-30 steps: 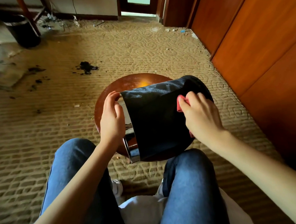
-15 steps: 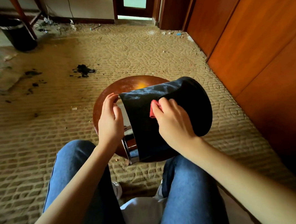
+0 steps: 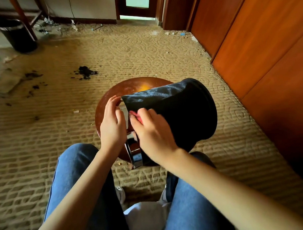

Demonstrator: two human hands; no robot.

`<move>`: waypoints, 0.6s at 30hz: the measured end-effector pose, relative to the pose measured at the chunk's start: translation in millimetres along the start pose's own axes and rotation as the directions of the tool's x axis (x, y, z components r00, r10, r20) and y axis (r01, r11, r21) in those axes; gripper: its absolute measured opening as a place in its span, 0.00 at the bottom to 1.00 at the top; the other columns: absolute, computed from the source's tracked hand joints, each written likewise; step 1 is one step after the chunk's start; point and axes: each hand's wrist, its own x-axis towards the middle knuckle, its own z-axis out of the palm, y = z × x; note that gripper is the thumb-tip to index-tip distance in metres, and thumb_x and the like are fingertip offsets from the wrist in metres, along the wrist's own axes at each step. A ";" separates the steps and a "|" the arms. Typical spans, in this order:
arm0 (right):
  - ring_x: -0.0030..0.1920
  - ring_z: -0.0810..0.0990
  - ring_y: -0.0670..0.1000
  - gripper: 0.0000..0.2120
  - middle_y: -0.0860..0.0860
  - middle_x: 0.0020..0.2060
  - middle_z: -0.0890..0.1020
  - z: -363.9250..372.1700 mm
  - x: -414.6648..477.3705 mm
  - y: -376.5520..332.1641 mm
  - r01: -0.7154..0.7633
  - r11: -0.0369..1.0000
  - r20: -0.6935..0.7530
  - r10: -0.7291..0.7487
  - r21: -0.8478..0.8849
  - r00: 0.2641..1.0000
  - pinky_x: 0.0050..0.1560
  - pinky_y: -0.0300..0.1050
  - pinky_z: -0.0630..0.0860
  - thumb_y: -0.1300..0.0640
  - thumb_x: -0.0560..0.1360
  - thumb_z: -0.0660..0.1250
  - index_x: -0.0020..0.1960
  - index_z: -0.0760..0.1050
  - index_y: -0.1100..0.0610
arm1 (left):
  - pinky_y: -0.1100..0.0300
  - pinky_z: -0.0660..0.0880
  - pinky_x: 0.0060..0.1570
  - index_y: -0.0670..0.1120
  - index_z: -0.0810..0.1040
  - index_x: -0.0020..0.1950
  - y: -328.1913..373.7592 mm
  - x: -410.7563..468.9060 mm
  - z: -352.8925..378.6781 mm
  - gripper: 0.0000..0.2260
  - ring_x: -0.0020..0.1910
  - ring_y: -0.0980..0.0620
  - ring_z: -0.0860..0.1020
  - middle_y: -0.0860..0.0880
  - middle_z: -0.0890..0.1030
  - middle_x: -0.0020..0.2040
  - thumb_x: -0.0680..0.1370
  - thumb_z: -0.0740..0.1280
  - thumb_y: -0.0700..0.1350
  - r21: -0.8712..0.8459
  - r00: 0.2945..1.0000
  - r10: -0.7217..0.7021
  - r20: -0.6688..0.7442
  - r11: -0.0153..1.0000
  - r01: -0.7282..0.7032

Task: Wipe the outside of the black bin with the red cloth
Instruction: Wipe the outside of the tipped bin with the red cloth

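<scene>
The tipped black bin (image 3: pixel 186 112) is held at its rim by the curled fingers (image 3: pixel 112 103) of the left hand (image 3: pixel 112 124), and the red cloth (image 3: pixel 136 114) is pinched against its side by the right hand (image 3: pixel 155 134).

Looks like a lived-in room of a home or a hotel (cannot say which). Shown by the beige patterned carpet (image 3: pixel 145 60), tall wooden cupboard doors (image 3: pixel 265 42) on the right, a dark door (image 3: pixel 136 3) at the far end, a small round wooden table (image 3: pixel 129 88), cables (image 3: pixel 48 22) along the wall, dark dirt (image 3: pixel 85 72) on the floor.
</scene>
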 end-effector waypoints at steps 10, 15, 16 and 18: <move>0.47 0.73 0.66 0.15 0.62 0.47 0.75 -23.0 -13.9 125.6 -0.516 0.846 -0.194 0.488 -0.133 0.851 0.44 0.58 0.71 0.66 0.74 0.58 0.54 0.79 0.55 | 0.76 0.61 0.57 0.47 0.71 0.68 3.8 -1.5 4.1 0.22 0.62 0.65 0.67 0.53 0.72 0.68 0.77 0.50 0.47 -0.041 1.000 -0.017 -0.022 0.999 0.017; 0.42 0.72 0.54 0.06 0.54 0.41 0.77 14.2 -24.7 18.7 -0.259 0.961 -0.155 0.272 0.096 0.950 0.42 0.50 0.69 0.60 0.75 0.65 0.50 0.79 0.55 | 0.59 0.66 0.64 0.48 0.72 0.67 1.7 11.3 2.2 0.23 0.65 0.55 0.71 0.51 0.75 0.66 0.76 0.50 0.48 -0.035 0.997 -0.072 -0.017 0.997 0.072; 0.42 0.71 0.52 0.05 0.54 0.42 0.76 17.3 -28.3 2.6 -0.186 0.972 -0.161 0.209 0.145 0.965 0.42 0.49 0.67 0.59 0.77 0.65 0.51 0.79 0.56 | 0.58 0.67 0.65 0.48 0.72 0.67 1.0 13.0 1.2 0.23 0.65 0.54 0.71 0.51 0.75 0.66 0.76 0.50 0.48 -0.030 0.997 -0.073 -0.013 0.997 0.073; 0.43 0.72 0.54 0.11 0.54 0.47 0.75 17.1 -34.7 4.9 0.079 0.995 -0.106 -0.072 0.062 0.992 0.42 0.50 0.66 0.60 0.77 0.65 0.59 0.78 0.56 | 0.56 0.67 0.66 0.48 0.71 0.67 -0.1 14.7 0.4 0.22 0.65 0.54 0.71 0.50 0.75 0.66 0.76 0.50 0.48 -0.011 0.998 -0.068 -0.002 0.998 0.068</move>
